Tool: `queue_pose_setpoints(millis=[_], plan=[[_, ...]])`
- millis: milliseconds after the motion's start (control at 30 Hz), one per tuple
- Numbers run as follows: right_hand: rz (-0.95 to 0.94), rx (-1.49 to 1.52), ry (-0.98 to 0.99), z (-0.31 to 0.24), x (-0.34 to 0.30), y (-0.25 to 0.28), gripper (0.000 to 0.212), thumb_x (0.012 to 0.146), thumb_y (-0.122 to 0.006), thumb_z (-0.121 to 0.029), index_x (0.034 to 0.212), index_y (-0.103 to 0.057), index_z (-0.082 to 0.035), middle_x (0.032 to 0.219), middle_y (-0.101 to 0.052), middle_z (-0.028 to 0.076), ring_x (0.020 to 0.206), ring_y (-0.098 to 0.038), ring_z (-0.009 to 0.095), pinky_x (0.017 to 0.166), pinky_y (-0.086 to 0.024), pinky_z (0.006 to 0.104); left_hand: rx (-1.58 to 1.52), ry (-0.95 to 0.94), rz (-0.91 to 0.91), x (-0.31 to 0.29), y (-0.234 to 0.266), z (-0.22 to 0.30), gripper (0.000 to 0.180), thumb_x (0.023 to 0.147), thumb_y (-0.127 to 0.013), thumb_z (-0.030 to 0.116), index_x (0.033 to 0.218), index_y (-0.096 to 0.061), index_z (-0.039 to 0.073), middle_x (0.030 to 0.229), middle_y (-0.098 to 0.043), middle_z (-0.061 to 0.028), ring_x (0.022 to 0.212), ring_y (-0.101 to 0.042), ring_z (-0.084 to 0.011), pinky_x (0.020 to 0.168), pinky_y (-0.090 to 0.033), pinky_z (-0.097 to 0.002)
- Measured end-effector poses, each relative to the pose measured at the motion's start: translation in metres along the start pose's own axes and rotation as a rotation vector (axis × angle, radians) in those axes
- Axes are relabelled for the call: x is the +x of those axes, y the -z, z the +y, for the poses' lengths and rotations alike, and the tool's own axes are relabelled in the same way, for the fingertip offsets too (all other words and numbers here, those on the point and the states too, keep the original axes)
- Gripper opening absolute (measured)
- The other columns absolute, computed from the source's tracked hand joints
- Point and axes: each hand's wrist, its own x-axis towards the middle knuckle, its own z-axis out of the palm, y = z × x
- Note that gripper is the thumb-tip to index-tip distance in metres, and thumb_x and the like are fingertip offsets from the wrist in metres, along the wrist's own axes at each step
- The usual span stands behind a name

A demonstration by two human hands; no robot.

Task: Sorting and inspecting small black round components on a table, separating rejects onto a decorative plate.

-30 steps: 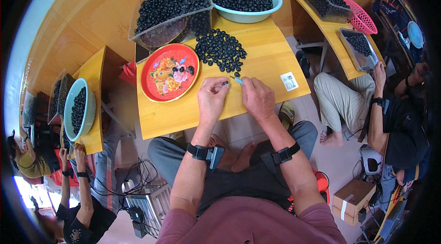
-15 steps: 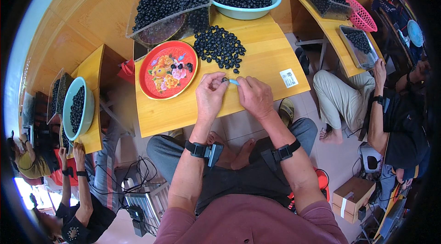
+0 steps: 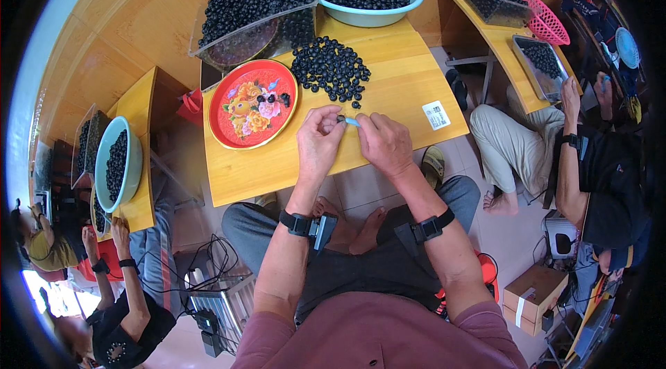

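Note:
My left hand (image 3: 320, 136) pinches a small black round piece (image 3: 340, 119), like a berry or bead, just over the near part of the yellow table (image 3: 399, 67). My right hand (image 3: 383, 145) is closed around a slim light-blue tool (image 3: 352, 122), whose tip meets the piece; the tip's shape is too small to tell. Beyond my hands lies a loose pile of the same black pieces (image 3: 331, 72). To the left a round red flowered tray (image 3: 227, 95) carries a few of them.
At the back stand a clear plastic box (image 3: 239, 49) and a light-blue basin (image 3: 364, 19), both full of black pieces. A white label (image 3: 436, 115) sits on the table's right. People work at side tables: a blue basin (image 3: 135, 168) left, a metal tray (image 3: 551, 90) right.
My hands stay almost in place, tool against the piece. On the right, the other person's far hand has shifted and a bit of blue now shows in it.

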Motion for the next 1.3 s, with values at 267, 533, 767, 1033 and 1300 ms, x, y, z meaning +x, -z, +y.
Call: queue_pose_setpoints(millis=[267,533,767,1033,1300], plan=[[0.011,0.002,0.007,0.0007,0.0000,-0.0011,0.007,0.090,-0.067,-0.012,0.094,-0.066,-0.007,0.073,-0.057,0.008,0.067,-0.065,0.026,0.058,-0.054,0.0403,0.006,0.011,0.028,-0.0002,-0.0021,0.0013,0.031,0.085,-0.076,-0.006,0.116,-0.071,0.000,0.097,-0.063,-0.0037,0.079,-0.060,-0.0075,0.075,-0.053,-0.0233],[0.022,-0.021,-0.008,0.0017,-0.0012,-0.0032,0.008,0.090,-0.067,-0.014,0.094,-0.065,-0.008,0.073,-0.057,0.008,0.067,-0.065,0.026,0.057,-0.054,0.0399,-0.034,0.031,0.037,-0.0022,-0.0035,0.0027,0.033,0.085,-0.077,-0.006,0.117,-0.069,-0.001,0.095,-0.065,-0.0034,0.078,-0.061,-0.0071,0.075,-0.054,-0.0232],[0.019,-0.022,0.016,0.0000,-0.0006,-0.0005,0.006,0.090,-0.066,-0.014,0.092,-0.065,-0.009,0.072,-0.055,0.007,0.065,-0.064,0.026,0.056,-0.053,0.0405,-0.007,0.044,0.046,-0.0007,-0.0024,0.0010,0.034,0.085,-0.076,-0.007,0.117,-0.068,0.000,0.092,-0.067,-0.0027,0.078,-0.062,-0.0075,0.075,-0.055,-0.0237],[0.005,-0.010,-0.004,0.0007,-0.0016,-0.0018,0.006,0.090,-0.066,-0.014,0.093,-0.065,-0.008,0.072,-0.055,0.008,0.066,-0.064,0.026,0.056,-0.053,0.0409,0.016,0.046,0.009,-0.0009,-0.0015,0.0006,0.033,0.088,-0.073,-0.008,0.119,-0.064,-0.001,0.095,-0.062,-0.0003,0.080,-0.059,-0.0049,0.075,-0.052,-0.0207],[-0.020,-0.052,-0.079,0.0008,0.0005,-0.0052,0.005,0.090,-0.063,-0.013,0.088,-0.063,-0.008,0.073,-0.059,0.009,0.069,-0.067,0.028,0.058,-0.055,0.0423,-0.257,0.029,0.045,-0.0026,0.0001,-0.0062,0.039,0.090,-0.075,-0.008,0.124,-0.058,-0.001,0.097,-0.063,-0.0015,0.081,-0.060,-0.0048,0.072,-0.051,-0.0196]])
